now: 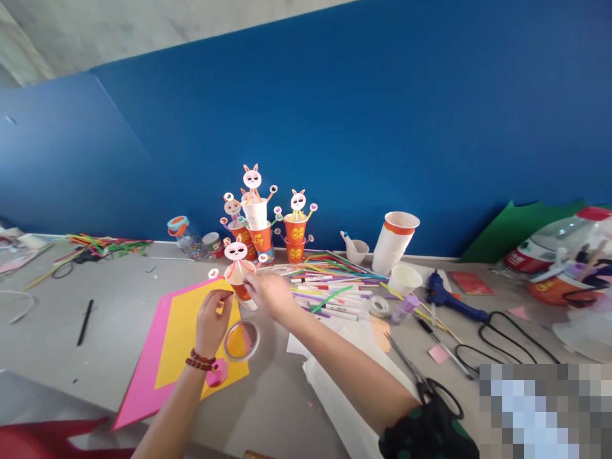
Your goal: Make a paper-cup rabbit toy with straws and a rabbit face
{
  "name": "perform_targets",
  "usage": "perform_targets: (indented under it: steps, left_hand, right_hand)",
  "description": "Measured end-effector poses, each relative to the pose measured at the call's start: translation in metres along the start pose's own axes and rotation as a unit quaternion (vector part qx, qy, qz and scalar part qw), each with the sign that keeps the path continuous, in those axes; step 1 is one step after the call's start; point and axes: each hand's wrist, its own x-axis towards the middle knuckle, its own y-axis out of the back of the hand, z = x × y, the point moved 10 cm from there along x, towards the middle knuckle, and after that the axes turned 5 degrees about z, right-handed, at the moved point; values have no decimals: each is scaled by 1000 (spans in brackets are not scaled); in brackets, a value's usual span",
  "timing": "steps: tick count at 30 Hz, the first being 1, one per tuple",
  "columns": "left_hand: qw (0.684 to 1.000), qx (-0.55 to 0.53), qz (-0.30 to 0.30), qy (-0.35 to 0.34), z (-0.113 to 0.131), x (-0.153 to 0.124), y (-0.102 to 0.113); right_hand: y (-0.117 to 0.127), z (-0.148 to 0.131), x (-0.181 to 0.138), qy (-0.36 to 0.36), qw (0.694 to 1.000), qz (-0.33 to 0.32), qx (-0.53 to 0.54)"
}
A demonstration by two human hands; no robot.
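My right hand [268, 293] grips an orange paper cup [240, 285] topped with a paper bunny head [236, 251] on straws. My left hand [211, 320] pinches a small piece at the cup's left side, its fingertips touching near the rim. A roll of clear tape [241, 340] lies just below both hands on a yellow sheet [184, 338] that rests on a pink sheet [143, 382]. A small pink heart-shaped piece [217, 375] sits by my left wrist, which wears a red bead bracelet.
Several finished bunny cups [261, 223] stand against the blue wall. Markers and straws [329, 287] lie right of my hands. A stack of paper cups [394, 245], a blue glue gun [447, 296], scissors [425, 379], black cable [507, 338] and bottles [549, 248] sit farther right.
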Motion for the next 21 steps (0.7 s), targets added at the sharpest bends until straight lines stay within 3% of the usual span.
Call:
perform_targets:
  steps: [8,14,18,21]
  left_hand:
    - [999,-24,-21,28,-4,-8,-8]
    - [999,-23,-15,46,-8,-12,-8]
    - [999,-18,-1,42,-5,-14,3]
    - [1000,-17,8,23,6,-19,10]
  right_hand:
    - [-26,2,-2,-7,999,-33,-1]
    - [-31,6,-13,-9,999,-38,14]
    - [-20,15,-42,11,998,-46,37]
    - [-10,24,-83,29,996,-67,55]
